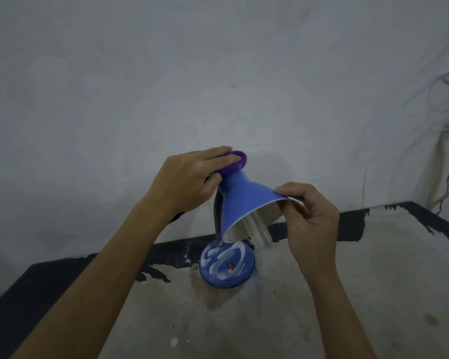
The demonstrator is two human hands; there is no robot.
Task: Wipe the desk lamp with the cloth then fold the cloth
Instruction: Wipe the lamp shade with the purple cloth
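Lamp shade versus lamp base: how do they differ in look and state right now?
The lamp shade looks clean blue; the lamp base carries white smears. The shade is tilted, pinched at its rim by the right hand; the base sits flat on the table, untouched. The left hand presses the purple cloth on the shade's top. Both are blue.

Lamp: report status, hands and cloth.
Left hand presses purple cloth on lamp top. Right hand pinches shade rim. White smears on base. Nothing blocking.
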